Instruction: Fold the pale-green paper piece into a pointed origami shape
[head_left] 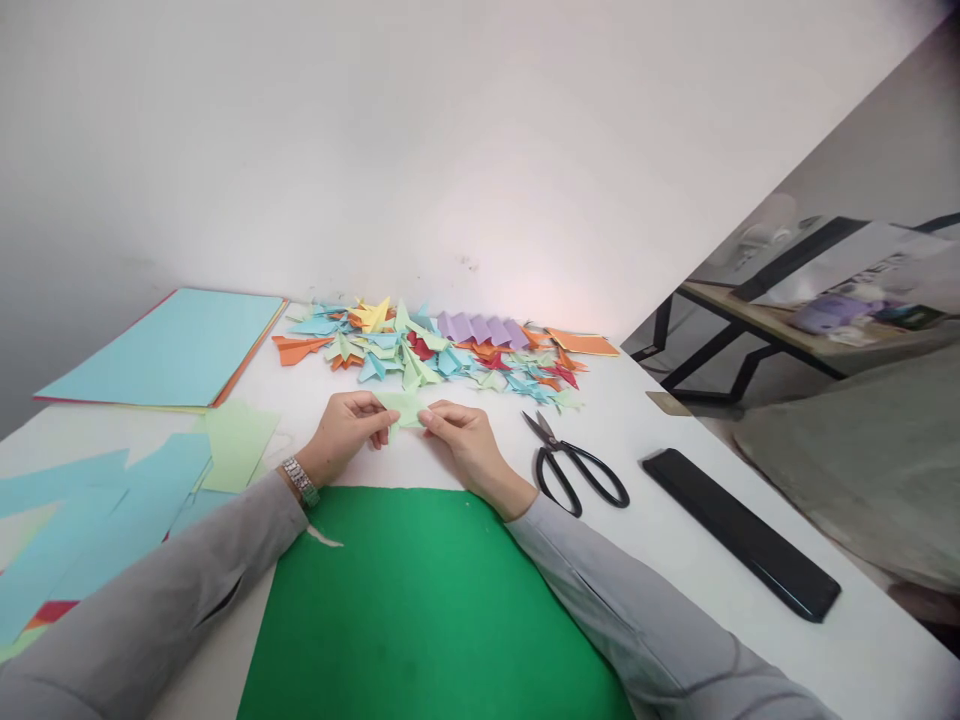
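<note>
A small piece of light green paper (406,407) is held up between my two hands, just past the far edge of a green sheet (442,590). My left hand (351,428) pinches its left side between thumb and fingers. On the right side, my right hand (469,440) grips it the same way. The paper looks partly folded; fingers cover its ends. Behind my hands lies a pile of small folded paper planes (416,370) in several colours.
Black-handled scissors (562,460) lie partly open right of my right hand, with a long black case (739,530) beyond. Large coloured sheets (165,340) are stacked at back left. Loose cut blue paper (105,520) spreads at left. A white wall (390,150) rises behind.
</note>
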